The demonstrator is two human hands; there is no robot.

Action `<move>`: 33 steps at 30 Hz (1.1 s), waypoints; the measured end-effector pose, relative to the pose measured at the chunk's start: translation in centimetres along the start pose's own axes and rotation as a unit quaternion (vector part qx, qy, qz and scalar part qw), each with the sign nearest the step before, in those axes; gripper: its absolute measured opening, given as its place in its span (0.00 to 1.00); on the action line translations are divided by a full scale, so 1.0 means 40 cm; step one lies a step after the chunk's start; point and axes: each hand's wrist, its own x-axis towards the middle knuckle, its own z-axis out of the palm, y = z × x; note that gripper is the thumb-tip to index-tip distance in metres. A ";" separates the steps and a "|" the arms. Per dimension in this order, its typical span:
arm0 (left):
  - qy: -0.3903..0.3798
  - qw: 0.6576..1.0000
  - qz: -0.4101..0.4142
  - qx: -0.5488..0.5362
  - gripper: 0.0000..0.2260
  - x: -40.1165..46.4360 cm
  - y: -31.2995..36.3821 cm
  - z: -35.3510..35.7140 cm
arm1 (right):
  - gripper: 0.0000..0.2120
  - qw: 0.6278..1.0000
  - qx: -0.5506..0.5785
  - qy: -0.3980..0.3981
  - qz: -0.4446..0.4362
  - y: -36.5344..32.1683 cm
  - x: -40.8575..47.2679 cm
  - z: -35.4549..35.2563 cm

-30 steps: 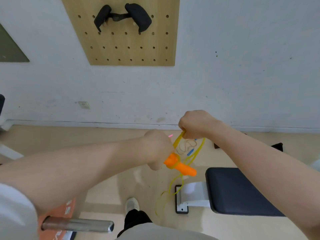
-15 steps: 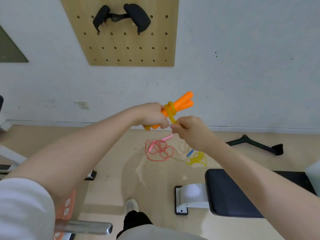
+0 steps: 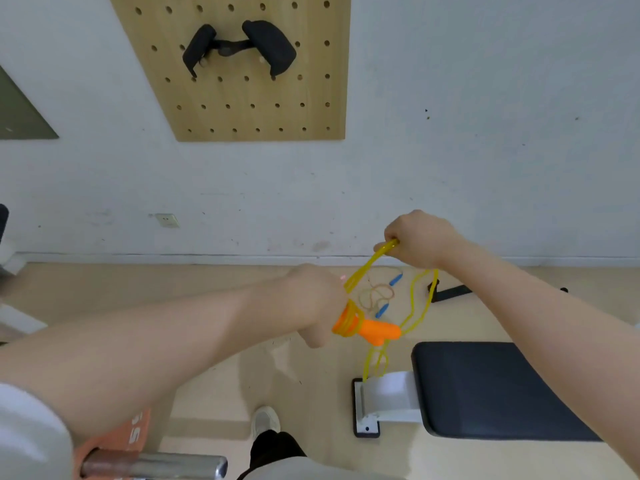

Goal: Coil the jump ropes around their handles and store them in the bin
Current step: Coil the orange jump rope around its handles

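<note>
**Jump rope coiling: hand and rope positions**

Nearest the camera, a steel bar (image 3: 152, 465) with an orange plate (image 3: 114, 441) lies at the lower left of the floor (image 3: 214, 393). A shoe (image 3: 265, 422) stands beside it. A black padded bench (image 3: 491, 389) on a white base (image 3: 388, 398) occupies the lower right of the floor.

The left hand (image 3: 315, 303) is held above the floor, fingers curled round the orange handles (image 3: 367, 329); its grip is closed on them. The two handles lie together and point right. Several turns of the yellow rope (image 3: 420, 299) are wound round the handles just beside the left hand. Loose loops of the same rope hang below the handle tips, down toward the white base.

The right hand (image 3: 419, 242) is held higher and farther out, well apart from the left hand. Its grip is closed on the yellow rope, which runs in a doubled strand from this hand down to the handles. A second loop hangs from under the right wrist and curves back to the handle tips.

On the floor beyond the hands lies a beige rope (image 3: 377, 296) with blue handles (image 3: 394, 279), near the wall (image 3: 485, 150). A black bar attachment (image 3: 450, 292) lies to its right. A bin cannot be seen.

On the wall, a wooden pegboard (image 3: 252, 109) carries a black handle attachment (image 3: 242, 46).
</note>
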 end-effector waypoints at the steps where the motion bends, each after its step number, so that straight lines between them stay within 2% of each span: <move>1: -0.002 1.000 -0.011 -0.022 0.04 0.017 -0.008 0.014 | 0.19 1.000 -0.008 0.021 0.004 -0.015 0.000 -0.020; 3: -0.017 0.992 -0.027 -0.120 0.07 0.054 -0.039 0.034 | 0.21 0.999 -0.011 0.036 -0.011 -0.060 -0.004 -0.045; 6: -0.012 0.976 -0.078 -0.205 0.07 0.085 -0.096 0.037 | 0.21 0.999 0.014 -0.010 -0.048 -0.115 -0.016 -0.046; 8: 0.013 0.941 -0.122 -0.316 0.08 0.097 -0.137 0.045 | 0.20 0.994 0.067 -0.043 -0.071 -0.137 -0.030 -0.035; 9: 0.034 0.896 -0.129 -0.423 0.07 0.103 -0.155 0.050 | 0.19 0.990 0.110 -0.053 -0.073 -0.142 -0.040 -0.032; 11: 0.089 0.762 -0.117 -0.631 0.05 0.100 -0.175 0.047 | 0.17 0.977 0.202 -0.051 -0.054 -0.144 -0.058 -0.019; 12: 0.103 0.703 -0.103 -0.696 0.08 0.092 -0.180 0.043 | 0.17 0.970 0.237 -0.045 -0.038 -0.142 -0.061 -0.005; 13: 0.102 0.665 -0.087 -0.735 0.12 0.086 -0.184 0.042 | 0.16 0.965 0.258 -0.046 -0.027 -0.139 -0.064 0.011; 14: 0.092 0.649 -0.063 -0.752 0.15 0.079 -0.183 0.041 | 0.15 0.963 0.262 -0.060 -0.025 -0.137 -0.068 0.028; 17: 0.054 0.674 0.032 -0.736 0.14 0.050 -0.162 0.037 | 0.17 0.931 0.334 -0.143 -0.044 -0.116 -0.075 0.097; 19: 0.022 0.705 0.121 -0.698 0.14 0.024 -0.130 0.022 | 0.18 0.905 0.378 -0.191 -0.047 -0.088 -0.095 0.116; 21: -0.015 0.751 0.215 -0.624 0.16 0.003 -0.096 0.000 | 0.19 0.889 0.403 -0.215 -0.023 -0.071 -0.110 0.119; 23: -0.031 0.805 0.238 -0.543 0.19 -0.011 -0.077 -0.024 | 0.17 0.900 0.345 -0.266 0.014 -0.069 -0.093 0.132; 24: -0.016 0.843 0.219 -0.490 0.19 -0.019 -0.073 -0.034 | 0.15 0.889 0.297 -0.344 0.048 -0.082 -0.076 0.136; 25: 0.013 0.887 0.190 -0.421 0.22 -0.029 -0.069 -0.043 | 0.13 0.884 0.235 -0.391 0.104 -0.105 -0.063 0.144; 26: 0.037 0.923 0.156 -0.349 0.25 -0.037 -0.064 -0.049 | 0.13 0.897 0.096 -0.416 0.115 -0.112 -0.053 0.145; 27: 0.045 0.946 0.127 -0.295 0.27 -0.042 -0.058 -0.051 | 0.12 0.913 0.032 -0.404 0.048 -0.115 -0.047 0.129; 28: 0.046 0.960 0.108 -0.255 0.28 -0.043 -0.049 -0.052 | 0.12 0.938 0.072 -0.336 0.035 -0.101 -0.038 0.121; 29: 0.043 0.971 0.089 -0.220 0.28 -0.042 -0.040 -0.050 | 0.11 0.972 0.102 -0.212 0.021 -0.073 -0.023 0.096; 31: 0.040 0.990 0.033 -0.130 0.26 -0.042 -0.023 -0.045 | 0.15 0.994 0.078 -0.064 -0.031 -0.041 -0.029 0.046; 33: 0.046 0.997 -0.021 -0.050 0.23 -0.032 -0.016 -0.026 | 0.21 0.998 0.042 -0.049 -0.021 -0.043 -0.013 0.020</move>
